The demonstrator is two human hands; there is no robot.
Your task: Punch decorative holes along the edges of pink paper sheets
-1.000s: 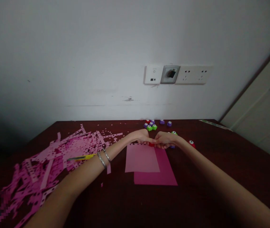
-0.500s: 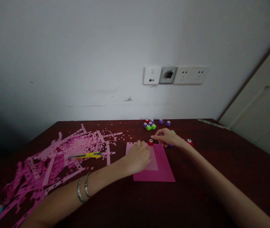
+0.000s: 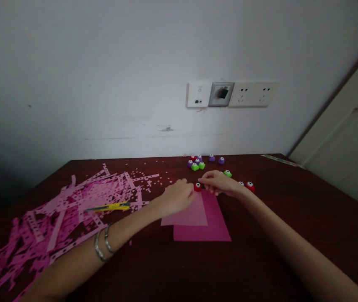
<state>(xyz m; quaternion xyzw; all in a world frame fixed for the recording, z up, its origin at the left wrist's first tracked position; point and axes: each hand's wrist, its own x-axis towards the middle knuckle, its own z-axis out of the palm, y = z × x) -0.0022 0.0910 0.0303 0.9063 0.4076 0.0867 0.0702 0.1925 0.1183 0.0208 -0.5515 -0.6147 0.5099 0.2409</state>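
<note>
My left hand (image 3: 179, 196) is closed, with its fingers curled over the far left part of a light pink sheet of paper (image 3: 189, 217). That sheet lies partly over a darker pink sheet (image 3: 216, 224). A red craft punch (image 3: 197, 187) with a white top sits at the light sheet's far edge, just right of my left fingers. My right hand (image 3: 217, 183) is in a pinch, its fingertips beside the top of the punch. Whatever those fingertips hold, if anything, is too small to make out.
Pink paper strips and punched bits (image 3: 81, 205) heap on the left of the dark table, with a yellow utility knife (image 3: 112, 206) on them. Several green, purple and red punches (image 3: 197, 162) stand at the back; more red ones (image 3: 250, 186) are behind my right wrist. Wall sockets (image 3: 254, 94) are above.
My left hand has moved left and its fingers have curled in. The light pink sheet has shifted left with it, now overhanging the darker sheet's left side. My right hand has barely moved.
</note>
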